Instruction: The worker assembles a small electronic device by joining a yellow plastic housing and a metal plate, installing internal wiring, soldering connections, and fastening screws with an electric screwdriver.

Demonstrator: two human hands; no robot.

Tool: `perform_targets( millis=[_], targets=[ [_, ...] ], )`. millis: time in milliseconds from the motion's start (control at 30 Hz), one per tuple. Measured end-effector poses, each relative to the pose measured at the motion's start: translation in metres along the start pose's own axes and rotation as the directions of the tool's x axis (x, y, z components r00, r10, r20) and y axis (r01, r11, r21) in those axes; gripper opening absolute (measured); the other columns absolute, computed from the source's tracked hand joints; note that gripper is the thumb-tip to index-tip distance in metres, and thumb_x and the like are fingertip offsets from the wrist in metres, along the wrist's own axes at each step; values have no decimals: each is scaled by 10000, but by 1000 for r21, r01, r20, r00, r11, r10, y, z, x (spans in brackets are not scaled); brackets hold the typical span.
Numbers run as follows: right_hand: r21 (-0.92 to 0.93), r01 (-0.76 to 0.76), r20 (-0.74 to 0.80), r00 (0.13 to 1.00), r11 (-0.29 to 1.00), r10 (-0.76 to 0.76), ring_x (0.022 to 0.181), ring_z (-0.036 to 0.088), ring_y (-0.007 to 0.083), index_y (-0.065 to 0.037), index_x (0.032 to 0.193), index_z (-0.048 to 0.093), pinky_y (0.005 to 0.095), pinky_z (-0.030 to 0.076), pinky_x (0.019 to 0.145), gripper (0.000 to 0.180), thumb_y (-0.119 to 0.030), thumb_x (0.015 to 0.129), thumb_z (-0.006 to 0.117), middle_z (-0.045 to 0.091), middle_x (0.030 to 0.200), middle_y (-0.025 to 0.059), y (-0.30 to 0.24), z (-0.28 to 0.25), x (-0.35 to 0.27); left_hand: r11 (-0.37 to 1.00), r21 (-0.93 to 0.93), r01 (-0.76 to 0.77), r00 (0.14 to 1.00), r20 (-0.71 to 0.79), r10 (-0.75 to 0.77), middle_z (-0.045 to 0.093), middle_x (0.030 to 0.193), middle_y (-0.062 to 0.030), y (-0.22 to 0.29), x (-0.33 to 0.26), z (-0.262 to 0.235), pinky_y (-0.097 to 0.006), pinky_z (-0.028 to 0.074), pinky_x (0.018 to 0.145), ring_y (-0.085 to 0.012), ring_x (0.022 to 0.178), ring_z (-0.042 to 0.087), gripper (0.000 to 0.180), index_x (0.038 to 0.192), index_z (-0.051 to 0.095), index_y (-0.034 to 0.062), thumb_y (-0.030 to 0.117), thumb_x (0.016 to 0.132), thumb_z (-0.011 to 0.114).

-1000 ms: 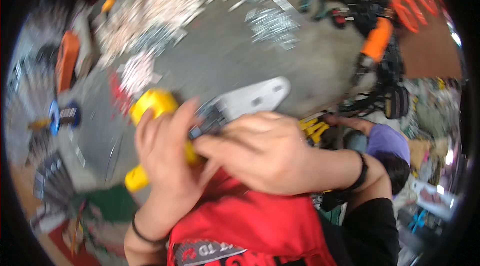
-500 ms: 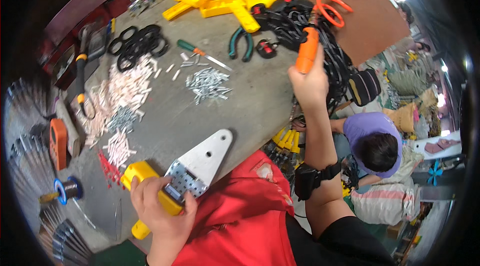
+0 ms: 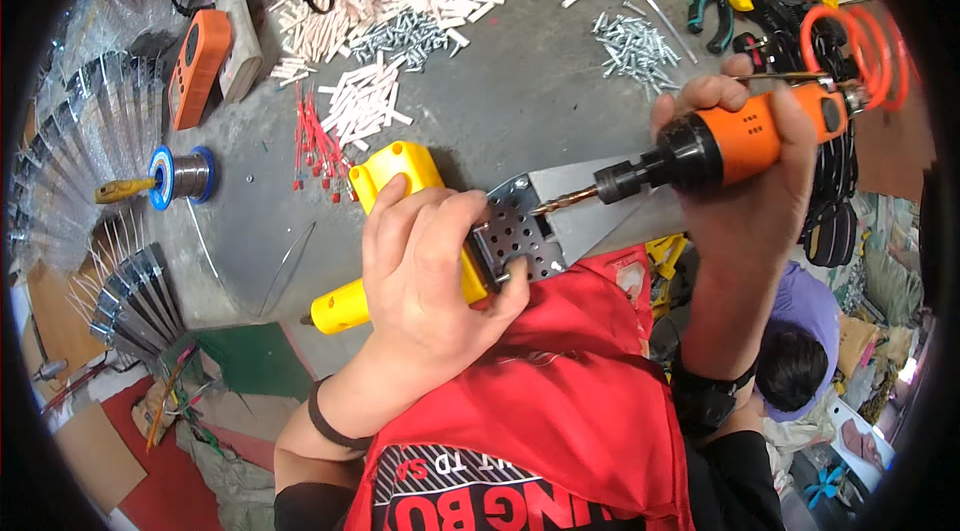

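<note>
While the left hand (image 3: 432, 271) clamps the yellow tool (image 3: 400, 221), the right hand (image 3: 745, 166) grips the orange driver (image 3: 715, 146) — bit poised above the perforated plate (image 3: 520, 231), apparently not yet seated.

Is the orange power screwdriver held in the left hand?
No, the right hand grips the orange power screwdriver; the left hand presses the yellow plastic tool.

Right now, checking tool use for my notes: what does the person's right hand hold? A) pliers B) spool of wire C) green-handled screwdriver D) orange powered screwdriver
D: the right hand grips the orange powered screwdriver, its bit aimed at the perforated metal plate that the left hand steadies.
</note>
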State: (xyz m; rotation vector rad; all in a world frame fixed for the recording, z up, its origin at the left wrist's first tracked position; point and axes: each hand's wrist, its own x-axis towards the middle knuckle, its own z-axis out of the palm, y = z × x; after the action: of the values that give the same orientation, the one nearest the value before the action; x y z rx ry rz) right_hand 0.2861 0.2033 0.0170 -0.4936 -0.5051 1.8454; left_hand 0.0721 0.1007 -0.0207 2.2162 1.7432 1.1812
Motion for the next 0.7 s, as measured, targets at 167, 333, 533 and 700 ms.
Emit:
perform_targets(
  millis=[167, 333, 533, 700],
  targets=[
    [220, 63, -307, 952, 973, 8, 873, 603, 204, -28, 1115, 508, 438, 440, 961, 342, -181, 840, 642, 604, 855, 42, 37, -8, -8, 1000, -27, -9, 1000, 16, 10, 601, 939, -69, -3, -5, 0, -538, 415, 968, -277, 902, 590, 690, 1188, 498, 50, 100, 567, 795],
    [203, 82, -339, 941, 976, -9, 828, 608, 197, -37, 1117, 507, 427, 441, 961, 329, -181, 851, 636, 598, 834, 34, 40, -7, -12, 1000, 0, 9, 997, 81, -9, 645, 900, -89, 0, -4, -4, -552, 368, 1021, -284, 911, 590, 712, 1221, 409, 35, 72, 608, 770],
    [129, 79, -373, 928, 988, -26, 838, 598, 190, -43, 1087, 517, 426, 452, 954, 295, -188, 855, 628, 590, 822, 32, 43, 4, -13, 1000, -1, 28, 996, 85, -27, 642, 893, -88, 1, -2, -5, -550, 362, 1025, -280, 898, 589, 716, 1227, 408, 38, 76, 610, 771],
    [147, 66, -376, 927, 987, -6, 842, 594, 193, -47, 1065, 518, 419, 456, 955, 287, -197, 852, 637, 579, 824, 35, 45, 3, -14, 999, -12, 30, 995, 95, -28, 642, 908, -91, 1, -3, -4, -547, 365, 1022, -282, 893, 593, 735, 1246, 405, 26, 87, 615, 777]
  ],
)
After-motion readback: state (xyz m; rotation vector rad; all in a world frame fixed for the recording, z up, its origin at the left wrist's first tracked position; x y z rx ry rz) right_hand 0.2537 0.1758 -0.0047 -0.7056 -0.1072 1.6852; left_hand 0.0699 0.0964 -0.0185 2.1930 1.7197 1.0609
